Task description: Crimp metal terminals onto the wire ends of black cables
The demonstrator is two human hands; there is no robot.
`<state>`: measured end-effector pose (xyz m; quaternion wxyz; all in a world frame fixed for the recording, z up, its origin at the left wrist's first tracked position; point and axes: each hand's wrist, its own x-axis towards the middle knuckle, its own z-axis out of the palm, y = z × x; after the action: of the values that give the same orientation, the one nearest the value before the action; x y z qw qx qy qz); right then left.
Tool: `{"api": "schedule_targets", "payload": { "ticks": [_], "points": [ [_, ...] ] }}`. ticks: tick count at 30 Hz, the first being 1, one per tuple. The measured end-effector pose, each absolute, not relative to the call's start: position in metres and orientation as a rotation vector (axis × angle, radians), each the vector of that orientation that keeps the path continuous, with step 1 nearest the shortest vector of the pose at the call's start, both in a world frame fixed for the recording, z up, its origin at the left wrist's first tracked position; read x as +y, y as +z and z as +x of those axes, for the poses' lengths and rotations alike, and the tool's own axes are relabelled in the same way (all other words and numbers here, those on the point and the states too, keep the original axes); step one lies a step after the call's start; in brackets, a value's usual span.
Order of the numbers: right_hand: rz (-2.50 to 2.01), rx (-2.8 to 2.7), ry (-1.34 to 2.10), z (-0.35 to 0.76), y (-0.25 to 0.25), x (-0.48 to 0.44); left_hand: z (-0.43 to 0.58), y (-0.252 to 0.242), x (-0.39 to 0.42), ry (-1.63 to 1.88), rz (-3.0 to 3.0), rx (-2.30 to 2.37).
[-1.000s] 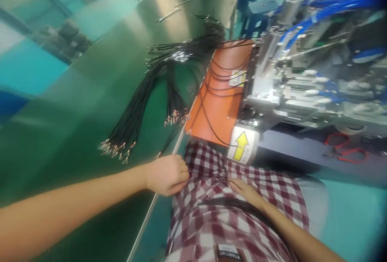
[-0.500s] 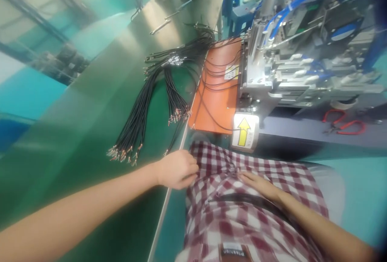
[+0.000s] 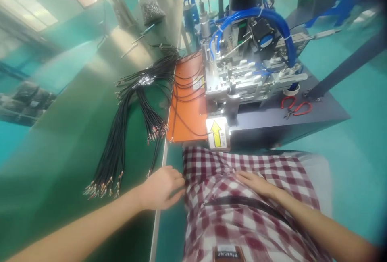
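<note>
My left hand (image 3: 165,187) rests at the white edge of the green table (image 3: 75,141). Its fingers bend loosely, the thumb stands apart from them, and nothing shows in it. Just beyond lie bundles of black cables (image 3: 113,141) with stripped wire ends, apart from the hand except for one cable end close to the knuckles. On the checked apron (image 3: 242,213) over my lap lies my right hand (image 3: 254,181), flat, its fingers stretched out and holding nothing.
A metal machine (image 3: 242,80) with blue hoses stands ahead, beside an orange plate (image 3: 187,109) crossed by several cables. A yellow-arrow label (image 3: 216,133) marks its near corner. Red-handled pliers (image 3: 294,109) lie on the machine's grey base. A plastic bag (image 3: 151,8) sits at the far end.
The view has swung right, so the machine and cables appear further left. My left hand's fingers have loosened a little; my right hand stays on my lap.
</note>
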<state>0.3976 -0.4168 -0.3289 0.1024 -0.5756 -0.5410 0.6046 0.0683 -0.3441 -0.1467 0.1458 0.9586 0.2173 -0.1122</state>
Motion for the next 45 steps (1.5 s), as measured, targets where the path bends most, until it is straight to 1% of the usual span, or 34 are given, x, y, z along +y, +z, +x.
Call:
{"api": "schedule_targets", "payload": {
  "ticks": [5,9,11,14,15,16,19,22,25,27,33,37,41,45],
  "points": [
    [-1.671,-1.679,1.644,0.395,-0.317,-0.41,0.07,-0.146,-0.347,-0.257,2.651,0.724],
    [-1.579,-1.782,1.541,0.398,-0.287,-0.395,0.087,-0.135,-0.343,-0.119,2.533,0.864],
    [-1.514,-1.834,1.549,0.404,-0.261,-0.386,0.106,-0.125,-0.336,0.031,2.49,0.996],
    [-1.416,-1.904,1.584,0.414,-0.217,-0.373,0.139,-0.109,-0.321,0.465,2.465,1.171],
    [-1.412,-1.898,1.576,0.417,-0.202,-0.368,0.149,-0.105,-0.315,0.55,2.5,1.192],
    [-1.435,-1.861,1.55,0.418,-0.189,-0.364,0.158,-0.102,-0.308,0.576,2.524,1.227],
    [-1.499,-1.725,1.383,0.415,-0.157,-0.35,0.173,-0.101,-0.286,0.514,2.441,1.211],
    [-1.548,-1.537,1.222,0.401,-0.139,-0.332,0.178,-0.108,-0.267,0.543,2.039,1.146],
    [-1.563,-1.362,1.079,0.383,-0.131,-0.309,0.183,-0.112,-0.253,0.575,1.604,1.121],
    [-1.529,-1.291,1.078,0.372,-0.13,-0.295,0.187,-0.112,-0.247,0.57,1.462,1.099],
    [-1.428,-1.244,1.144,0.353,-0.132,-0.272,0.187,-0.117,-0.24,0.58,1.292,1.05],
    [-1.409,-1.239,1.137,0.347,-0.13,-0.268,0.184,-0.122,-0.242,0.586,1.214,1.06],
    [-1.411,-1.249,1.17,0.344,-0.127,-0.268,0.183,-0.122,-0.243,0.675,1.207,1.094],
    [-1.424,-1.245,1.197,0.345,-0.129,-0.27,0.184,-0.118,-0.24,0.635,1.083,1.087]
  ]
}}
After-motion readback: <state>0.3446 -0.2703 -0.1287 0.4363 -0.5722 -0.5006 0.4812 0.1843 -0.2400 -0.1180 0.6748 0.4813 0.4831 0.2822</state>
